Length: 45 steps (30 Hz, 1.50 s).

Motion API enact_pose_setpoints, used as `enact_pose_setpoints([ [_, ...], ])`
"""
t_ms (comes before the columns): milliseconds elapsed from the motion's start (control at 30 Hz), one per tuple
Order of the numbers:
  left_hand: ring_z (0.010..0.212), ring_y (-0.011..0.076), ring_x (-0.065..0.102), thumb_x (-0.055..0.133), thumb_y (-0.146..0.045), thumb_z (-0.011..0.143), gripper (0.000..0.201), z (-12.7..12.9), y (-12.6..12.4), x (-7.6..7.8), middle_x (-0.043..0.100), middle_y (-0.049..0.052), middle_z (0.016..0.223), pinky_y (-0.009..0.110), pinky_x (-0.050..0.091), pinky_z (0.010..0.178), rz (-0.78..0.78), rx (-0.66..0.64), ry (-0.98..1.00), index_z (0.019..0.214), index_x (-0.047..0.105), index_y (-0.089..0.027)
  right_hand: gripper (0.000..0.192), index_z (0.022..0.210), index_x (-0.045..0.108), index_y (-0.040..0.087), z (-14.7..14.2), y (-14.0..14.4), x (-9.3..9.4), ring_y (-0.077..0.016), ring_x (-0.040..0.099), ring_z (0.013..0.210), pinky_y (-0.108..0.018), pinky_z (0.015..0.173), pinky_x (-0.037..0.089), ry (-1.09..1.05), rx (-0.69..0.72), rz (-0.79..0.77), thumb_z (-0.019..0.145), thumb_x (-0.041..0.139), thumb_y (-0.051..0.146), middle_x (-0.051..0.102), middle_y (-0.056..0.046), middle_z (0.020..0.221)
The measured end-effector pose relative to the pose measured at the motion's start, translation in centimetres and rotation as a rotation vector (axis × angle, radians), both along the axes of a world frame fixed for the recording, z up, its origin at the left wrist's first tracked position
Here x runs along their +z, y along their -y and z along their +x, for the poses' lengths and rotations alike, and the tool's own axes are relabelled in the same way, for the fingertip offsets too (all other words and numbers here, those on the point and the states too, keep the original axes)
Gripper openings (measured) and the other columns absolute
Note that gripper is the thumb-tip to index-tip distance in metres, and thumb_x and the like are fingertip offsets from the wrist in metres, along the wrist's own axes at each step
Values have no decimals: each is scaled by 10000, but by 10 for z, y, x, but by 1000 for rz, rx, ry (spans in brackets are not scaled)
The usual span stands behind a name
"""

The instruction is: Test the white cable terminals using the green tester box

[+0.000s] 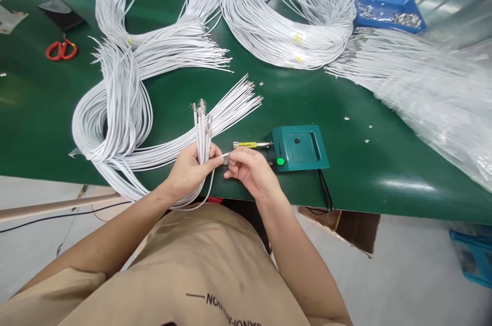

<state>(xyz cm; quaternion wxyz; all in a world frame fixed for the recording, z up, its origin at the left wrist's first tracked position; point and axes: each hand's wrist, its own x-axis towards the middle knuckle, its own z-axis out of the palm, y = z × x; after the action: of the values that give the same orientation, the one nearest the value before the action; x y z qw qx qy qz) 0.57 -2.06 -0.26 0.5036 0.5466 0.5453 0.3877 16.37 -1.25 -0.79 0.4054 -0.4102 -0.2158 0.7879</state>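
Note:
My left hand (194, 167) is closed around a small bunch of white cables (202, 136), whose stripped ends point up. Between its thumb and finger, one cable end sticks out to the right. The fingertips of my right hand (249, 167) pinch that same cable's tip. Just right of my right hand sits a small green machine (300, 146) with a round green button (281, 161). A yellow-labelled tool (251, 145) lies against its left side. Behind my left hand, a larger bundle of white cables (230, 110) fans out across the green table.
Coiled white cable bundles (115, 105) cover the left, with more cable bundles (284, 34) at the back. A blue tray (388, 8) holds small metal parts. Red-handled scissors (61, 50) and a phone (61, 13) lie far left. Plastic-wrapped cables (442, 90) fill the right.

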Motion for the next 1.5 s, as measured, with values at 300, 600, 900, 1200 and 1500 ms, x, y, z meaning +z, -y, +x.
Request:
enact_pose_setpoints([
  [300,685,140,555,674,-308,747,244,2,-1,4,598,3,744,285,441,699,-120,-63,6,685,473,-183,253,949,701,212,0,6,7,-83,545,651,-239,688,510,165,-136,202,778,640,389,638,11,792],
  [600,736,142,541,673,-291,750,223,3,2,2,590,5,757,276,434,728,-42,-37,-47,704,482,-187,142,724,743,176,-2,8,-2,-87,601,655,-279,789,508,0,-163,34,602,793,228,712,-1,751],
  [900,740,141,565,672,-271,761,154,3,4,6,599,1,775,275,453,736,-36,-69,-31,787,555,-174,186,752,746,163,1,13,-2,-98,619,673,-308,836,501,6,-150,-3,584,802,220,716,-11,752],
  [1200,656,96,534,727,-227,712,409,6,-2,6,535,-10,731,184,389,518,-508,-172,486,1111,650,-185,243,740,632,197,-3,25,-10,-166,553,763,-307,765,436,1016,-146,752,903,464,262,628,-42,786],
  [1500,675,106,578,729,-207,708,465,8,-12,-7,589,-9,714,168,387,489,-425,-105,457,1147,580,-162,250,1074,603,143,27,-5,16,-263,495,1000,-393,900,348,1724,218,1228,926,425,236,636,-126,1097],
])
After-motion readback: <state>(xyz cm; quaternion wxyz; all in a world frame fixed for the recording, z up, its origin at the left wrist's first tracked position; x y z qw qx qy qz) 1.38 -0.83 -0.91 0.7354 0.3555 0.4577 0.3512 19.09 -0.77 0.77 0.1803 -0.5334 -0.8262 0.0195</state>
